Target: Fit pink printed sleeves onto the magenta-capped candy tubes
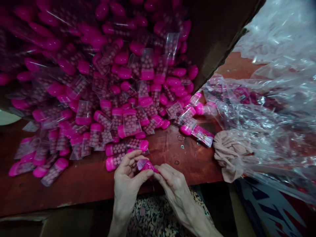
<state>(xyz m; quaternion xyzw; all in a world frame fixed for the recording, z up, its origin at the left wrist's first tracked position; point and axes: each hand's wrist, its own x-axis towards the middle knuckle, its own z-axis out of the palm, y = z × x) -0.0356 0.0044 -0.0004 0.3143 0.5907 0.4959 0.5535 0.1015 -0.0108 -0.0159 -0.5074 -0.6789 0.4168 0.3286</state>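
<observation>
A small pink printed label sleeve (147,165) is pinched between my two hands near the table's front edge. My left hand (129,174) has its thumb and fingers closed on the sleeve's left part. At its right end, my right hand (170,179) grips the sleeve with thumb and fingertips. Whether anything is inside the sleeve I cannot tell. Just beyond my left fingers lie clear candy tubes (120,148) with bright pink caps, holding small round balls. To the right, a tube in a printed pink wrapper (202,135) lies on the wooden table (170,148).
A large heap of pink-capped tubes (128,120) spills from a dark, box-like opening (209,42). On the right are crumpled clear plastic bags (269,115), with pink printed pieces showing through, and a bunched beige cloth (230,153). Below hangs a printed sack (269,207).
</observation>
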